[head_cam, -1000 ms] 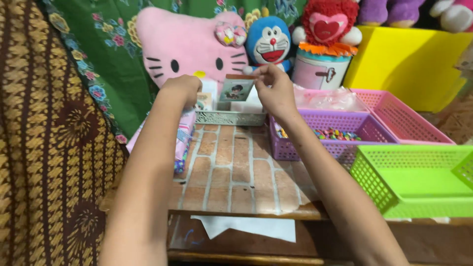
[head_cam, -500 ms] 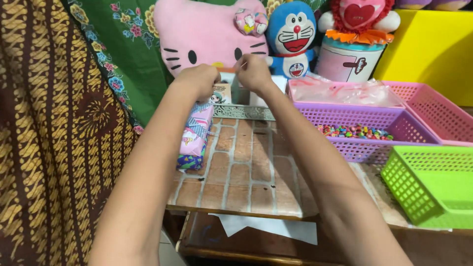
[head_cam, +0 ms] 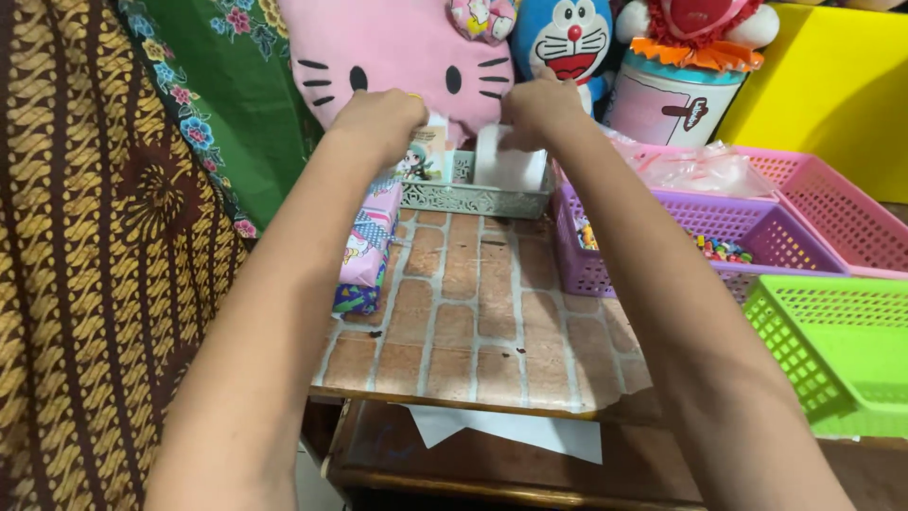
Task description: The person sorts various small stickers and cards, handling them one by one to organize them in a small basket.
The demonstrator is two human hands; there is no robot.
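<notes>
Both my arms reach forward over a small table covered in brick-pattern paper (head_cam: 473,312). My left hand (head_cam: 378,118) is closed over a small illustrated card or packet (head_cam: 421,156) standing in a grey ornate tray (head_cam: 473,199) at the back of the table. My right hand (head_cam: 539,109) rests on top of a white box-like item (head_cam: 509,166) in the same tray, fingers curled over its upper edge. What the fingers pinch is hidden by the hands.
A pink cat-face pillow (head_cam: 397,57) and a blue cat toy (head_cam: 567,38) stand behind the tray. A purple basket (head_cam: 662,237) with colourful beads, a pink basket (head_cam: 832,208), a green basket (head_cam: 832,350) and a yellow bin (head_cam: 832,85) lie right. A wrapped colourful packet (head_cam: 364,255) lies left.
Both hands have come down and closer together onto the items in the grey tray. The view has shifted so the table sits more to the right and nearer.
</notes>
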